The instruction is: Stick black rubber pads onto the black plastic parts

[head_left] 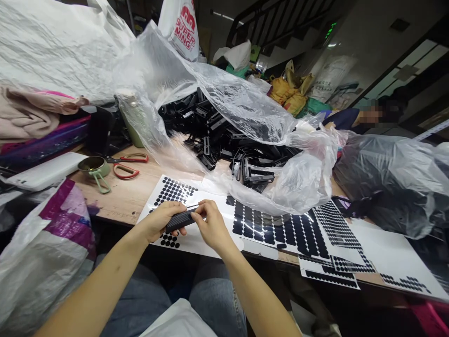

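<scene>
Knees in blue jeans point(196, 299) show at the bottom edge, under the front of the wooden counter point(122, 199). Just above them, the left hand point(162, 221) and the right hand point(211, 225) meet over a white sheet of black round stickers point(172, 191). Between them is a small black ribbed part point(179, 220). The grip of the left hand is closed around its left end, and the grip of the right hand pinches its right end with the fingertips.

More sheets of black pads point(280, 229) lie to the right, some overlapping and hanging over the counter edge. On the left a white and purple bag point(45, 243) stands low beside the counter. Further back lie red-handled scissors point(126, 164) and a green cup point(94, 167). Behind them a big clear plastic bag point(245, 107) spills a pile of black plastic parts point(224, 135) onto the wood. A dark bag point(386, 173) sits at the right.

The room behind is dim, with a staircase rail and more sacks. Another person's sleeve point(345, 119) shows far right; the bags hide the rest of that person. The underside of the ribbed part is covered by the fingers.
</scene>
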Demonstrator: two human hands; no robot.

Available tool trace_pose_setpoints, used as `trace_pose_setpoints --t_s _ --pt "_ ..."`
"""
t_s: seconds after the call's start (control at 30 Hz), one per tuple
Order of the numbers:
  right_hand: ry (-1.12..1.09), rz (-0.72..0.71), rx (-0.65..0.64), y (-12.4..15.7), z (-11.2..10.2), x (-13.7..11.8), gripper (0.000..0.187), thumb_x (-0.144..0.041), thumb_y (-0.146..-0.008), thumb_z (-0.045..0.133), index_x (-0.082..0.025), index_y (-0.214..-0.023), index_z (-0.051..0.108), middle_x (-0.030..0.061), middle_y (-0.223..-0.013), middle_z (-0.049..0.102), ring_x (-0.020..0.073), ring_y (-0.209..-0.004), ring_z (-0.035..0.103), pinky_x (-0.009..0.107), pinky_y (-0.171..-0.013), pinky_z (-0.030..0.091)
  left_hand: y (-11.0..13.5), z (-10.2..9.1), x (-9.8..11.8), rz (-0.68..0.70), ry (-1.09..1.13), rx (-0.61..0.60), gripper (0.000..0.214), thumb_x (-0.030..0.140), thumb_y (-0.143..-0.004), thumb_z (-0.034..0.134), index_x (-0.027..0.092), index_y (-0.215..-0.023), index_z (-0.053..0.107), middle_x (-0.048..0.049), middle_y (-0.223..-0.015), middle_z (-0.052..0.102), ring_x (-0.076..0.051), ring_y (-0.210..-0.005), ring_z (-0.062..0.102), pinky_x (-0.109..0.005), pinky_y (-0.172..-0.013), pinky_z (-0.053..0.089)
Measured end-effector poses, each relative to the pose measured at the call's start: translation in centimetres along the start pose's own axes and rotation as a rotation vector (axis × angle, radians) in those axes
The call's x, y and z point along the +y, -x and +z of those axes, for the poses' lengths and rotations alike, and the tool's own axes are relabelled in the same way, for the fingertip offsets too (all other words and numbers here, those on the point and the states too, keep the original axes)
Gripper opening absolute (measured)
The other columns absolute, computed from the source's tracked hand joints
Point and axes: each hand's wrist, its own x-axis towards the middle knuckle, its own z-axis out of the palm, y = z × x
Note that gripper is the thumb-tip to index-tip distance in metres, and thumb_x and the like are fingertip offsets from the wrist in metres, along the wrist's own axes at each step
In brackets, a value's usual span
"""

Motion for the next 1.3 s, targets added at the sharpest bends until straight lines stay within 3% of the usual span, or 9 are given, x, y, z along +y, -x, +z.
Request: trace_pose_setpoints --t_s 0.1,0.2,0.37,0.53,0.63,0.77,0.87,1.07,1.3 --pt "0.266 0.268 0.211 -1.8 -1.8 3.3 0.019 -0.029 -0.084 0.044 -0.016 -0.096 0.052 0.0140 -0.104 0.055 0.0242 -0.093 0.055 0.036 -0.079 0.041 -1.1 0.7 -0.7 -0.058 -0.060 -0.002 0.023 0.036 -0.071 0.060 0.015 -0.074 0.049 -0.0041 -0.056 0.063 -0.019 -0.044 0.063 -0.019 -0.030 0.039" --pt "0.446 0.431 0.287 -3.3 -3.1 6.4 0.023 -0.023 -0.081 0.047 -0.010 -0.098 0.054 0.0242 -0.109 0.053 0.0339 -0.103 0.051 0.043 -0.080 0.038 -2.3 1.5 -1.4 -0.111 -0.102 0.011 0.020 0.032 -0.072 0.059 0.015 -0.073 0.049 -0.0045 -0.055 0.062 -0.019 -0.044 0.063 -0.019 -0.030 0.038" --pt "0.424 0.439 0.295 -3.8 -3.2 8.1 0.023 -0.019 -0.078 0.050 -0.009 -0.097 0.057 0.0258 -0.106 0.055 0.0356 -0.099 0.053 0.043 -0.078 0.037 -3.3 1.6 -2.1 -0.147 -0.072 0.024 0.023 0.033 -0.069 0.063 0.016 -0.074 0.049 -0.0035 -0.058 0.062 -0.020 -0.046 0.064 -0.020 -0.031 0.041" --pt "0.385 0.446 0.336 -3.7 -3.2 7.9 0.018 -0.019 -0.077 0.051 -0.012 -0.092 0.057 0.0229 -0.104 0.055 0.0325 -0.097 0.054 0.042 -0.079 0.038 -3.2 1.5 -2.1 -0.158 -0.070 0.020 0.025 0.035 -0.068 0.064 0.017 -0.076 0.047 -0.0027 -0.061 0.062 -0.021 -0.049 0.066 -0.019 -0.032 0.041" --pt "0.329 0.411 0.339 -3.0 -3.7 7.3 0.011 -0.020 -0.079 0.046 -0.016 -0.082 0.057 0.0167 -0.095 0.058 0.0272 -0.091 0.055 0.039 -0.080 0.040 -2.9 1.4 -1.8 -0.155 -0.066 0.013 0.026 0.036 -0.069 0.064 0.016 -0.074 0.049 -0.0033 -0.059 0.062 -0.021 -0.048 0.065 -0.019 -0.032 0.041" --pt "-0.202 0.360 0.174 -0.6 -4.5 5.6 0.016 -0.032 -0.077 0.051 -0.017 -0.073 0.054 0.0041 -0.077 0.057 0.0178 -0.078 0.056 0.035 -0.075 0.046 -2.3 1.0 -1.2 -0.140 -0.060 -0.090 0.026 0.037 -0.071 0.063 0.013 -0.075 0.053 -0.0077 -0.062 0.065 -0.020 -0.048 0.065 -0.020 -0.032 0.042" --pt "-0.514 0.394 -0.005 1.3 -4.7 4.3 0.020 -0.035 -0.070 0.060 -0.016 -0.072 0.055 0.0014 -0.078 0.055 0.0133 -0.075 0.054 0.031 -0.073 0.048 -1.9 0.9 -1.0 -0.134 -0.055 -0.175 0.026 0.038 -0.072 0.062 0.013 -0.074 0.055 -0.0077 -0.057 0.064 -0.020 -0.047 0.064 -0.020 -0.032 0.042" --pt "-0.408 0.375 -0.107 2.8 -4.5 3.6 0.022 -0.038 -0.072 0.059 -0.016 -0.075 0.058 0.0002 -0.076 0.055 0.0121 -0.070 0.055 0.030 -0.071 0.047 -1.1 1.3 -0.8 -0.157 -0.081 -0.263 0.026 0.038 -0.075 0.060 0.013 -0.072 0.055 -0.0061 -0.049 0.062 -0.018 -0.041 0.061 -0.018 -0.031 0.040" --pt "-0.330 0.330 -0.111 3.3 -4.6 3.4 0.022 -0.038 -0.074 0.058 -0.017 -0.073 0.055 0.0002 -0.074 0.055 0.0120 -0.065 0.055 0.030 -0.069 0.046 -0.6 1.6 -0.8 -0.179 -0.084 -0.231 0.026 0.039 -0.072 0.061 0.015 -0.074 0.053 -0.0039 -0.047 0.062 -0.016 -0.038 0.059 -0.018 -0.030 0.035"
